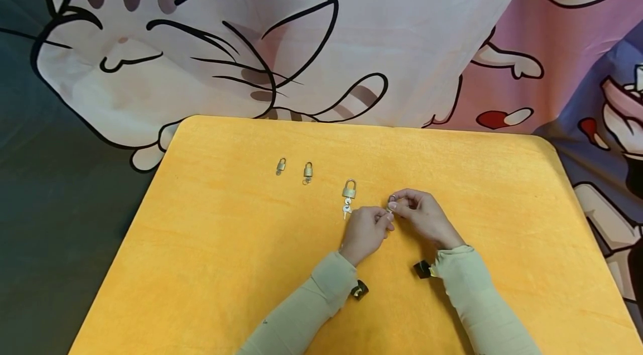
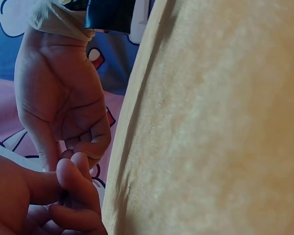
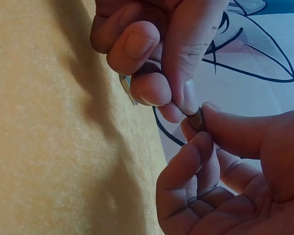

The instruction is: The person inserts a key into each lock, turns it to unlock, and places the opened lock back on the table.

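Observation:
My right hand (image 1: 424,215) pinches a small padlock (image 1: 392,198) between thumb and fingers, its shackle showing above the fingertips. In the right wrist view the brass-coloured padlock body (image 3: 198,120) sits between the right thumb and fingertip. My left hand (image 1: 365,231) meets it from the left, thumb and forefinger pinching what looks like its key, mostly hidden by the fingers. Left of the hands lies a larger padlock (image 1: 349,193) with keys (image 1: 347,209) at its lower end. Two smaller padlocks, one (image 1: 308,169) in the middle and one (image 1: 281,165) at the far left, lie beyond, each with small keys.
The yellow table (image 1: 226,265) carries the row of padlocks, which slants away to the far left. Behind its far edge hangs a cartoon-printed cloth (image 1: 417,37). Small black cameras, one (image 1: 422,269) on the right wrist and one (image 1: 359,290) on the left, jut inward.

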Available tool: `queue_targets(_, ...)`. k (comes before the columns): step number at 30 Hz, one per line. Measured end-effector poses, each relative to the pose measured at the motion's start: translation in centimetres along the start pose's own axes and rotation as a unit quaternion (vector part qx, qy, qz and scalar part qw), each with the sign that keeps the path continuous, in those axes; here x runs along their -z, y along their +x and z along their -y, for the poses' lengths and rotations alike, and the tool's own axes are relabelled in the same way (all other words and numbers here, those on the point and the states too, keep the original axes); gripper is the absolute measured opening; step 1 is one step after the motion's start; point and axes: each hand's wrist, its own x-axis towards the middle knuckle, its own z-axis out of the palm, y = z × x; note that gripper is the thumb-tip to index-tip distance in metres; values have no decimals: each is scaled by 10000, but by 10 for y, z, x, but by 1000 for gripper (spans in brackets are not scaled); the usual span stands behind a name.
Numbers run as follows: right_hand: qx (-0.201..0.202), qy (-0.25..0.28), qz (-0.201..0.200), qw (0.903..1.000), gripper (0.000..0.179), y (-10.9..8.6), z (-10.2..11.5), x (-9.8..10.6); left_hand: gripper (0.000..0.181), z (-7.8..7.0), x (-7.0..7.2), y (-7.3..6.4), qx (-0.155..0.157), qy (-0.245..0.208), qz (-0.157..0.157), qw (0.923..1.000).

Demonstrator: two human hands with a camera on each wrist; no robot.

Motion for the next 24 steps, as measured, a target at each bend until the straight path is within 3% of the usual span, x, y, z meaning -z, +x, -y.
queue_targets(11, -24, 176, 120, 9998, 27, -1, 3, 1, 24, 3, 1, 2, 291, -499, 199, 9981)
queue_targets(19, -232, 421, 15, 9988, 31, 3, -4, 0, 19, 1, 5, 2, 353, -180, 225, 9990)
queue_targets(24, -429, 297, -168, 9985, 35, 6, -6, 1, 17, 0, 7, 1, 386, -104, 226, 9989)
